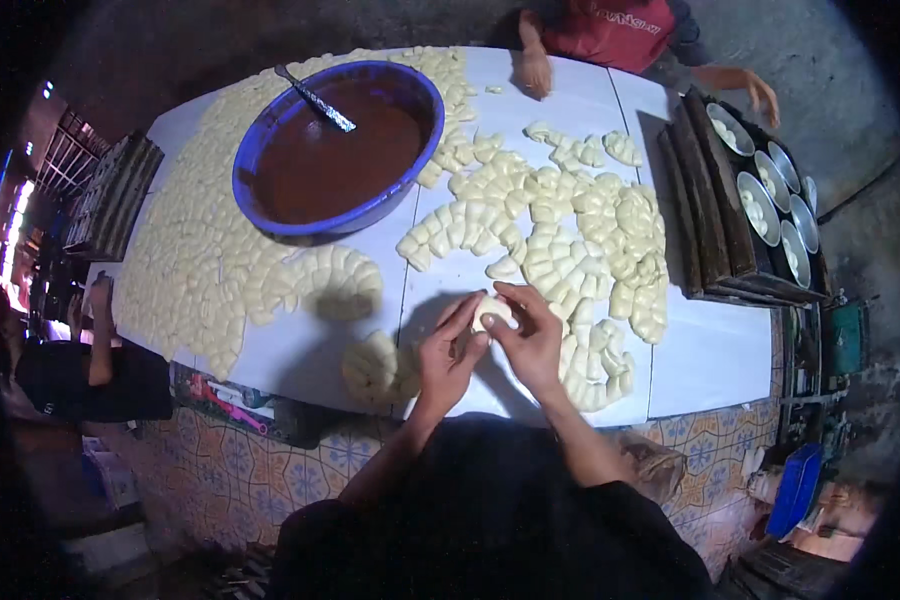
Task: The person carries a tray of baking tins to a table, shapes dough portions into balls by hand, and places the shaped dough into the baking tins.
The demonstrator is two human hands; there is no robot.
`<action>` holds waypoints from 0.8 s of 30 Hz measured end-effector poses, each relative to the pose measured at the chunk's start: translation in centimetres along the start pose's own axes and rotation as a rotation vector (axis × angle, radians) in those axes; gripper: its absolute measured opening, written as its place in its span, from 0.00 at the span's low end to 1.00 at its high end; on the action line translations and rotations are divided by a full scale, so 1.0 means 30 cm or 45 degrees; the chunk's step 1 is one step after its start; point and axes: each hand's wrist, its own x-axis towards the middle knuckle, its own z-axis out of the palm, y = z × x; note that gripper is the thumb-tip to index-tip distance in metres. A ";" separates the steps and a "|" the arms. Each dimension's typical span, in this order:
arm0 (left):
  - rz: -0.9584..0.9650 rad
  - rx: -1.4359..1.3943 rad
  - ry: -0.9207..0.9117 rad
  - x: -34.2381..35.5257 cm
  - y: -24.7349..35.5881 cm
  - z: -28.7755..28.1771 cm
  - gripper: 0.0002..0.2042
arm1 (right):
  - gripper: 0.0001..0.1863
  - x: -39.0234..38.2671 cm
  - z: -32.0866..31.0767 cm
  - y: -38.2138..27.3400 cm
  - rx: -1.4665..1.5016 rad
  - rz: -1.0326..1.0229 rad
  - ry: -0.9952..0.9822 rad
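Note:
Near the front middle of the white table [710, 345], both my hands pinch one pale piece of dough [495, 310]. My left hand [448, 355] has its fingers closed on the dough's left side, thumb against it. My right hand [528, 345] wraps round the right side, thumb pressing on its face. Many cut dough pieces [190, 280] cover the table's left part, with more clustered pieces [560, 255] beyond and beside my hands. A curved cluster [370, 365] lies just left of my left hand.
A blue basin [420, 170] of brown liquid holds a metal utensil [315, 100]. At right, stacked dark trays [690, 200] carry round tins [760, 210]; more trays [115, 195] stand at left. A co-worker in red [600, 30] stands across; another in black [80, 385] is at left.

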 end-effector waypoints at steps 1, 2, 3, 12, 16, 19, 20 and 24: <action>0.020 -0.069 0.105 0.013 -0.025 0.012 0.16 | 0.15 -0.012 0.000 -0.014 -0.178 -0.049 -0.005; 0.024 -0.068 0.100 0.006 -0.039 0.021 0.16 | 0.13 -0.020 0.001 -0.020 -0.355 -0.096 -0.013; -0.051 -0.132 0.188 -0.005 -0.050 0.028 0.14 | 0.11 -0.022 -0.001 0.029 -0.216 -0.025 -0.039; -0.724 -1.571 0.064 0.010 -0.046 -0.043 0.17 | 0.29 0.076 0.016 0.099 -0.251 -0.425 -0.617; -0.535 -1.701 -0.373 0.146 0.046 -0.076 0.56 | 0.55 0.125 -0.015 0.118 0.465 0.267 -0.731; -0.322 -1.072 -0.212 0.389 -0.011 -0.193 0.51 | 0.62 0.154 0.002 0.196 0.407 0.182 -0.528; -0.274 -0.867 0.012 0.523 -0.029 -0.233 0.36 | 0.59 0.173 -0.016 0.188 0.407 0.160 -0.516; -0.133 1.167 0.424 0.894 -0.217 -0.630 0.44 | 0.56 0.147 0.052 0.202 0.404 0.239 -0.424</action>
